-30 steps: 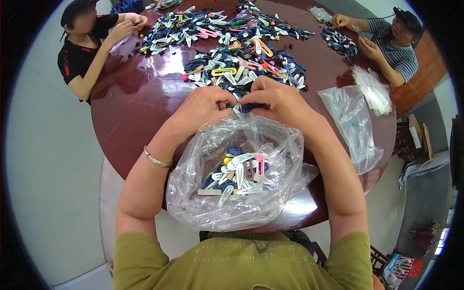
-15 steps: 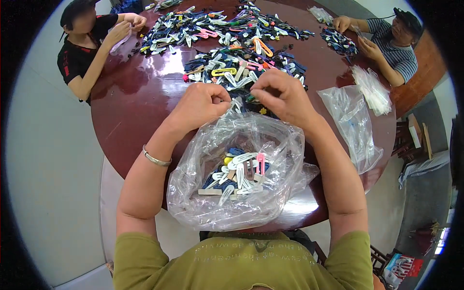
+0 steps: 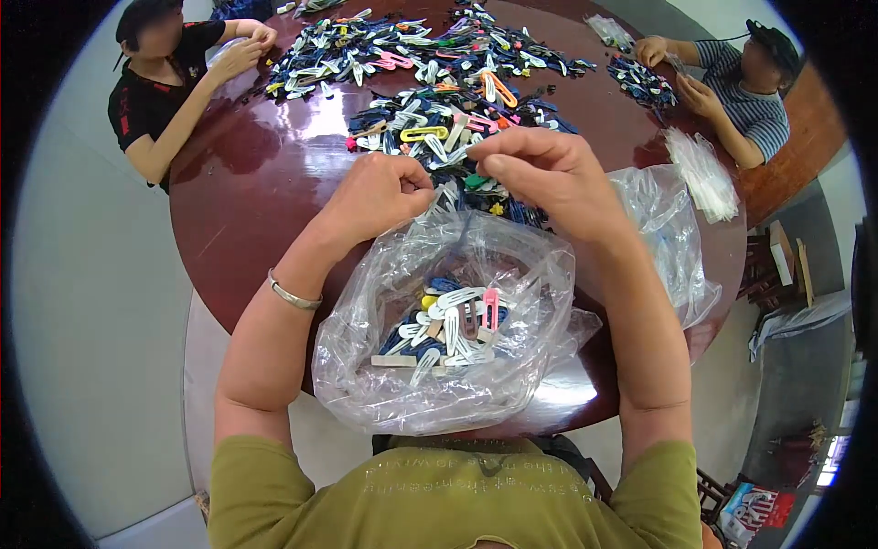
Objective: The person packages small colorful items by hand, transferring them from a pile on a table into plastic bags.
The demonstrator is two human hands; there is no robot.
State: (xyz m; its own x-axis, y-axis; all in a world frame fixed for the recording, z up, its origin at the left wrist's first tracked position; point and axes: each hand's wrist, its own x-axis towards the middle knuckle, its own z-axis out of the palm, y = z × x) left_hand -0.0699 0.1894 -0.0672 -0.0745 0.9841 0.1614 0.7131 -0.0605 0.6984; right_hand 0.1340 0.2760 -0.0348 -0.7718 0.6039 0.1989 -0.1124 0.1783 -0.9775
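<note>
A heap of hair clips (image 3: 423, 134), mostly white and dark blue with some pink, orange and yellow ones, lies in front of my hands. My left hand (image 3: 377, 196) is closed at the heap's near edge, over the far rim of a clear plastic bag (image 3: 366, 366). What its curled fingers hold is hidden. Thumb and forefinger of my right hand (image 3: 544, 178) come together above the clips; anything between them is too small to make out. Inside the opened bag rest white and blue snap clips (image 3: 451, 329), a pink clip (image 3: 491, 309) and pale flat pieces (image 3: 393, 361).
A larger clip pile (image 3: 366, 55) covers the far side of the round dark red table (image 3: 229, 229). Flattened clear bags (image 3: 672, 238) and a stack of small clear sleeves (image 3: 700, 174) lie to the right. Two co-workers sit across, left and right, handling small items.
My right hand has shifted a little right and turned, with its fingers stretched further forward. My left hand stays almost in place. A dark streak now shows at the bag's far rim.
</note>
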